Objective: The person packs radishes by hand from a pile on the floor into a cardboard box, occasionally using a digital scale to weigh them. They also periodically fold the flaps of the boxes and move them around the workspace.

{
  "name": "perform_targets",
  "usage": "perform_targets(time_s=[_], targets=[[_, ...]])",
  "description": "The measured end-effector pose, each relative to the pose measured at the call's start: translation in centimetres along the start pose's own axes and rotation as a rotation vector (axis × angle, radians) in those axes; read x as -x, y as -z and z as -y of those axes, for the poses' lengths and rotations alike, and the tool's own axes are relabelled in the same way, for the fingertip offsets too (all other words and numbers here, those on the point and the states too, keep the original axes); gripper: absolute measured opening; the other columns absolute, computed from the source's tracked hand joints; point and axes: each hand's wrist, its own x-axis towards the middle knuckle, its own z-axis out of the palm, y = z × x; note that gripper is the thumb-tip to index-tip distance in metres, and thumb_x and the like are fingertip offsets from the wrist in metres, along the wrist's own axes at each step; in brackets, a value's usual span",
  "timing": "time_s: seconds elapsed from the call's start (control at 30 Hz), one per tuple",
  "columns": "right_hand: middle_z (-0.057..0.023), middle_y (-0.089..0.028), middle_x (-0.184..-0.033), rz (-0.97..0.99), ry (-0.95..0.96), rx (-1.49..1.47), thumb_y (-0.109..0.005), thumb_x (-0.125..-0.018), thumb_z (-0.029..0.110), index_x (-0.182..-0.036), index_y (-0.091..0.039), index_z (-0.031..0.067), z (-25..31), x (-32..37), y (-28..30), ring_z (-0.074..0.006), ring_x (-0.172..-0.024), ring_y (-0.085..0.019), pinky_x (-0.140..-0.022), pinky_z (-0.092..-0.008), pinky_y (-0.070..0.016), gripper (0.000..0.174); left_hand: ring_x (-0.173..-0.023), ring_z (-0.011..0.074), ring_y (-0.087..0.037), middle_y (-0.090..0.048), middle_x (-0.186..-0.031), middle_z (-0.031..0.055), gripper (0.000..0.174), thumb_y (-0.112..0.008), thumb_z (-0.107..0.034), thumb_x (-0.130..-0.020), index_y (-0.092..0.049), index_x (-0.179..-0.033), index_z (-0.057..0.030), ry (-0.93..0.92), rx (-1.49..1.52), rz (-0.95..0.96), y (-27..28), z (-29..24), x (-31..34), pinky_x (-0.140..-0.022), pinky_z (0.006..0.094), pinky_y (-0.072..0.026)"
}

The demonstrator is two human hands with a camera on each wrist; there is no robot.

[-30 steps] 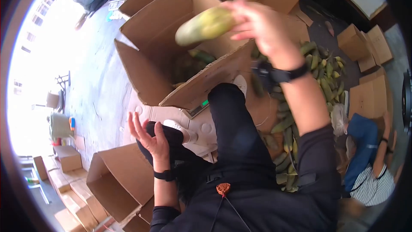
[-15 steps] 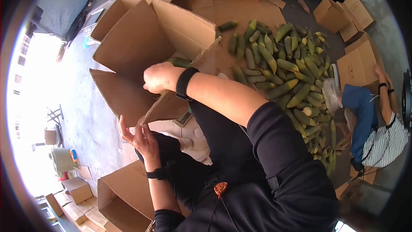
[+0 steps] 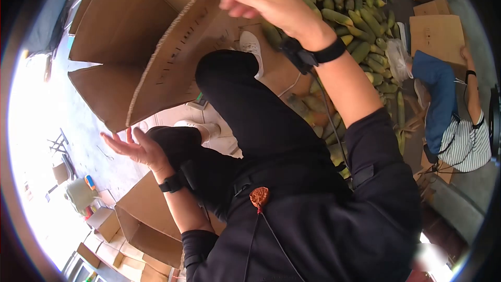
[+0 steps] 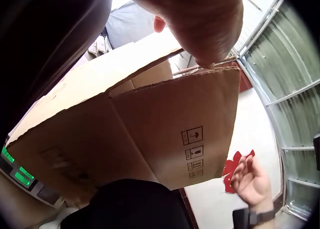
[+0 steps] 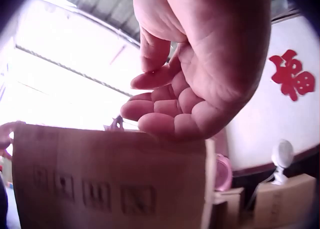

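A large cardboard box (image 3: 112,21) stands at the upper left of the head view, its flaps raised. My right hand (image 3: 276,8) is above the right end of the near flap (image 3: 177,52), fingers loosely bent and holding nothing. In the right wrist view that hand (image 5: 185,89) shows an empty palm over the flap (image 5: 100,174) with printed symbols. My left hand (image 3: 138,149) lies palm up with spread fingers just below the flap's lower corner. A pile of long green and yellowish vegetables (image 3: 360,26) covers the floor at the upper right.
Another open box (image 3: 146,219) lies at the lower left. A scale with green digits (image 4: 22,175) sits beneath the large box. On the right, a person in a striped top (image 3: 464,143) reaches toward a box (image 3: 436,36). A clear plastic bag (image 3: 399,60) lies beside the pile.
My right hand carried a thick yellow-green vegetable over the box, reached inside, and is now out, empty and farther right. The left hand touched the flap's corner and is now just below it.
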Motion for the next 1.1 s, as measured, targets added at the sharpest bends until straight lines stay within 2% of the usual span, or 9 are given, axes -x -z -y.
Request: perform_targets(time_s=[0.1, 0.2, 0.23, 0.33, 0.57, 0.73, 0.83, 1.0, 1.1], targets=[[-0.0008, -0.064, -0.086, -0.109, -0.299, 0.099, -0.050, -0.090, 0.025, -0.088, -0.063, 0.0066, -6.6, 3.7, 3.8, -0.0092, -0.075, -0.059, -0.065, -0.0224, -0.0446, 0.023, -0.124, 0.0289, -0.035, -0.019, -0.143, 0.0170, 0.063, -0.050, -0.029, -0.090, -0.019, -0.138, -0.0022, 0.091, 0.189, -0.155, -0.3, 0.4, 0.0, -0.089, 0.0415, -0.0458], [-0.0017, -0.062, -0.075, -0.267, -0.564, 0.028, -0.054, -0.084, 0.021, -0.082, -0.063, 0.0040, -13.1, 8.8, 5.1, -0.0106, -0.065, -0.056, -0.057, -0.0240, -0.0422, 0.019, -0.121, 0.0287, -0.039, -0.023, -0.141, 0.0191, 0.065, -0.050, -0.033, -0.091, -0.018, -0.138, -0.0024, 0.204, 0.266, -0.079, 0.1, 1.3, 0.3, -0.086, 0.0405, -0.0486], [-0.0028, -0.061, -0.073, -0.259, -0.584, 0.061, -0.054, -0.083, 0.020, -0.080, -0.062, 0.0029, -15.6, 10.5, 5.4, -0.0119, -0.064, -0.055, -0.057, -0.0254, -0.0423, 0.019, -0.110, 0.0260, -0.047, -0.037, -0.129, 0.0188, 0.062, -0.049, -0.034, -0.092, -0.021, -0.136, -0.0014, 0.209, 0.230, -0.099, 0.0, 1.3, 0.3, -0.083, 0.0389, -0.0501], [-0.0077, -0.058, -0.065, -0.271, -0.670, 0.213, -0.056, -0.079, 0.018, -0.077, -0.060, -0.0002, -23.6, 15.9, 5.4, -0.0155, -0.059, -0.054, -0.057, -0.0302, -0.0430, 0.019, -0.099, 0.0199, -0.052, -0.047, -0.111, 0.0138, 0.047, -0.046, -0.028, -0.093, -0.031, -0.128, 0.0003, 0.273, 0.236, -0.065, -0.1, 3.1, 0.7, -0.080, 0.0362, -0.0517], [-0.0177, -0.060, -0.067, 0.040, -1.144, 0.426, -0.049, -0.076, 0.015, -0.071, -0.059, -0.0033, -29.8, 23.5, 3.1, -0.0293, -0.067, -0.061, -0.063, -0.0378, -0.0464, 0.021, -0.080, 0.0135, -0.055, -0.051, -0.090, 0.0082, 0.022, -0.043, -0.020, -0.093, -0.047, -0.099, 0.0005, 0.381, 0.226, 0.013, -0.7, 2.4, 0.8, -0.075, 0.0305, -0.0524], [-0.0216, -0.062, -0.083, 0.057, -1.090, 0.583, -0.051, -0.077, 0.020, -0.071, -0.063, -0.0004, -33.0, 26.3, 1.5, -0.0355, -0.084, -0.059, -0.074, -0.0442, -0.0461, 0.024, -0.078, 0.0169, -0.058, -0.053, -0.087, 0.0089, 0.022, -0.045, -0.021, -0.093, -0.049, -0.093, 0.0009, 0.444, 0.145, -0.022, -0.9, 1.8, 0.9, -0.073, 0.0293, -0.0525], [-0.0205, -0.062, -0.094, 0.158, -1.019, 0.683, -0.050, -0.079, 0.020, -0.082, -0.063, 0.0021, -33.7, 26.5, 0.8, -0.0359, -0.090, -0.058, -0.079, -0.0440, -0.0453, 0.022, -0.084, 0.0147, -0.057, -0.055, -0.090, 0.0072, 0.023, -0.047, -0.025, -0.093, -0.050, -0.093, -0.0024, 0.427, 0.149, -0.008, -1.2, 1.5, 0.7, -0.072, 0.0304, -0.0541], [-0.0190, -0.058, -0.106, 0.020, -1.101, 0.630, -0.048, -0.083, 0.015, -0.111, -0.052, 0.0072, -36.7, 26.4, 0.4, -0.0347, -0.103, -0.054, -0.089, -0.0421, -0.0413, 0.029, -0.084, 0.0168, -0.058, -0.056, -0.095, 0.0090, 0.029, -0.047, -0.028, -0.093, -0.051, -0.101, -0.0009, 0.425, 0.101, 0.032, -0.5, 3.5, 1.0, -0.071, 0.0306, -0.0543], [-0.0171, -0.052, -0.118, 0.055, -1.195, 0.714, -0.044, -0.085, 0.013, -0.112, -0.051, 0.0078, -35.3, 25.2, 1.3, -0.0321, -0.109, -0.051, -0.093, -0.0428, -0.0395, 0.029, -0.083, 0.0178, -0.058, -0.056, -0.097, 0.0102, 0.033, -0.046, -0.030, -0.094, -0.051, -0.106, -0.0004, 0.426, 0.065, 0.033, -0.9, 3.0, 1.0, -0.072, 0.0310, -0.0544]])
